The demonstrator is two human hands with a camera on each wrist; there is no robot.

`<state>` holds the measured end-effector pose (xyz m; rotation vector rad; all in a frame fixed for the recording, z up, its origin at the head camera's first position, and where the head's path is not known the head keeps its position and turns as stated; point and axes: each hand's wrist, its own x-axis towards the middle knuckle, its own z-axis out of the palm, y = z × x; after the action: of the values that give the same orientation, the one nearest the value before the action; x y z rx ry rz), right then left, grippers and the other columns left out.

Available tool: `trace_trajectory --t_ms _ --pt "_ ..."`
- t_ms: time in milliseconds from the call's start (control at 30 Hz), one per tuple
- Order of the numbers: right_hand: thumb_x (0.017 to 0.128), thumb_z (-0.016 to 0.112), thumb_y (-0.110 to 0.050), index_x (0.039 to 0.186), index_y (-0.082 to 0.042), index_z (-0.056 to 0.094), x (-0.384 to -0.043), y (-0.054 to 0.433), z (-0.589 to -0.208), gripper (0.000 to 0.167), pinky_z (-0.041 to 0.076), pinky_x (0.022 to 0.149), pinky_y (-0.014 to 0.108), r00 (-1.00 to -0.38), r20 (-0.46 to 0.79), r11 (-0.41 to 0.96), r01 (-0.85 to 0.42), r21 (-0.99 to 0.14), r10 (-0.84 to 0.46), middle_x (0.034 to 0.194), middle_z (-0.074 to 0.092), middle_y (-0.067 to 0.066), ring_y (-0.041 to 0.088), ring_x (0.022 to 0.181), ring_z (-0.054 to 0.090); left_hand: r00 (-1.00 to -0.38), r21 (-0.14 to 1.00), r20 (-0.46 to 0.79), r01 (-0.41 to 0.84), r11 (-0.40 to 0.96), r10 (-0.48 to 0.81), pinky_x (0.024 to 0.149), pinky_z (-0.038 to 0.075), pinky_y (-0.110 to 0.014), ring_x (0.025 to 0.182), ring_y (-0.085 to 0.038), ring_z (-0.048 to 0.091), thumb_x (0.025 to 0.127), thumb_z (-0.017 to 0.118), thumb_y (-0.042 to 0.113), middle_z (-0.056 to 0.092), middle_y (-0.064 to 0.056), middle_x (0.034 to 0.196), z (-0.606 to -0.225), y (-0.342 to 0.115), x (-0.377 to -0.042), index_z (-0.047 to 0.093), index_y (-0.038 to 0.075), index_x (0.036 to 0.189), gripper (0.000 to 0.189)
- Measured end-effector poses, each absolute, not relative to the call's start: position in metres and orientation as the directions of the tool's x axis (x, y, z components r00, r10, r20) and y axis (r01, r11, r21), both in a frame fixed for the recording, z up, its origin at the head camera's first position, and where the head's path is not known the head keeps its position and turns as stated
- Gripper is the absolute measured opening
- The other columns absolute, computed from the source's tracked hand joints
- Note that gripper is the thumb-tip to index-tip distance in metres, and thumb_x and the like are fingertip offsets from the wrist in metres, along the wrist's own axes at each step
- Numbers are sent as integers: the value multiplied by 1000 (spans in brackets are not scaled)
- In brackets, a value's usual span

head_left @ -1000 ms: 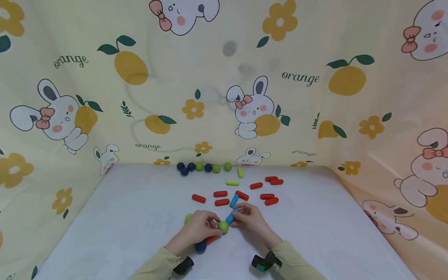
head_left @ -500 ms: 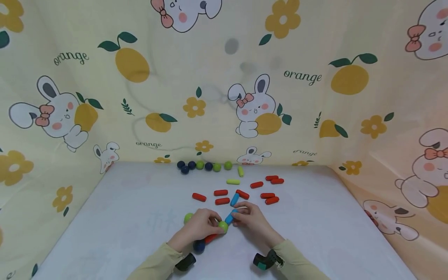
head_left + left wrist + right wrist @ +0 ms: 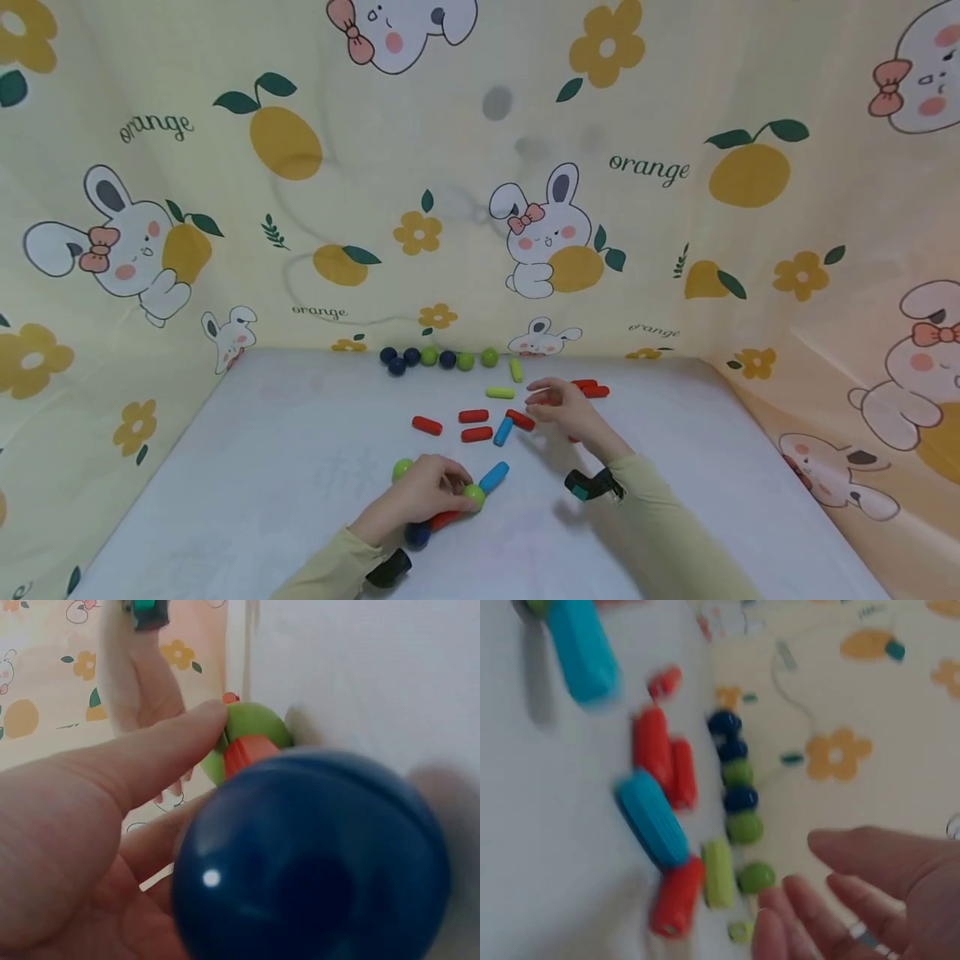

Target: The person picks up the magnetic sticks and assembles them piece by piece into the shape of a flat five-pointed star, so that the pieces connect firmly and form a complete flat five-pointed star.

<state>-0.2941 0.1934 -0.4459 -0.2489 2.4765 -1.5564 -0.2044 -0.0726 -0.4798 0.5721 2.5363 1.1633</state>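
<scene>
My left hand (image 3: 422,490) pinches a green ball (image 3: 474,497) between thumb and fingers, low over the table. From that ball a blue ridged rod (image 3: 494,477) sticks out to the far right. A red rod (image 3: 444,520) runs from it back to a dark blue ball (image 3: 417,535), which looms large in the left wrist view. Another green ball (image 3: 402,469) shows behind the left hand, partly covered. My right hand (image 3: 567,414) is raised over the red rods at the right, fingers loosely bent and holding nothing; the right wrist view shows its fingers apart.
A loose blue rod (image 3: 503,432) lies against a red rod (image 3: 520,419), with several more red rods to both sides. Two short yellow-green rods (image 3: 499,392) lie farther back. A row of dark blue and green balls (image 3: 447,359) lines the back edge by the printed curtain.
The right hand has let go of the blue rod, now joined to the green ball, and moved away to the back right. The left hand has kept its grip, shifting slightly.
</scene>
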Motion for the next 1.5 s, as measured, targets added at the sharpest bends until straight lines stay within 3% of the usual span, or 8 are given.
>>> trace_trajectory --t_ms 167,333,467,933,1167,1333,1500 --pt "89 69 -15 133 -5 50 -335 195 -439 49 50 90 44 -952 2 420 -137 -897 -307 125 57 20 29 109 58 -870 785 -109 221 579 480 62 46 -26 69 -13 53 78 80 27 59 7 75 -481 -78 -207 73 14 99 26" --pt "89 70 -15 131 -5 51 -367 177 -436 48 48 94 40 -943 54 463 -211 -861 -329 130 53 17 29 115 54 -865 790 -119 214 574 487 63 46 -26 70 -12 54 77 81 27 60 8 76 -482 -82 -209 73 15 97 24" --pt "90 67 -10 133 -4 50 -387 164 -447 47 43 99 44 -941 59 488 -226 -843 -334 134 50 16 33 122 49 -855 808 -100 229 543 509 63 47 -25 69 -12 55 77 81 26 61 8 76 -482 -84 -210 73 15 95 22" --pt "88 63 0 133 -9 53 -411 134 -461 46 35 105 49 -941 -13 655 -226 -721 -339 137 50 9 31 129 40 -852 833 -110 201 515 511 60 47 -23 66 -10 56 77 81 24 63 9 75 -481 -84 -208 73 14 93 21" --pt "89 66 -6 130 -12 56 -413 129 -471 43 39 103 45 -941 -22 718 -242 -653 -337 130 53 8 28 117 48 -851 837 -106 203 508 514 60 47 -23 66 -11 56 77 81 23 63 8 75 -480 -83 -208 73 14 93 20" --pt "89 67 -6 124 -11 61 -409 129 -478 37 42 98 40 -928 -1 712 -284 -642 -372 121 57 6 25 106 50 -849 838 -102 208 504 519 60 48 -23 67 -10 56 77 81 22 63 8 75 -479 -83 -207 73 13 92 19" --pt "90 66 -8 125 -7 60 -401 130 -470 36 45 93 40 -926 68 622 -302 -723 -371 118 57 7 26 104 52 -848 833 -111 205 514 518 61 48 -23 67 -10 57 77 81 22 63 8 76 -478 -83 -206 73 13 93 19"
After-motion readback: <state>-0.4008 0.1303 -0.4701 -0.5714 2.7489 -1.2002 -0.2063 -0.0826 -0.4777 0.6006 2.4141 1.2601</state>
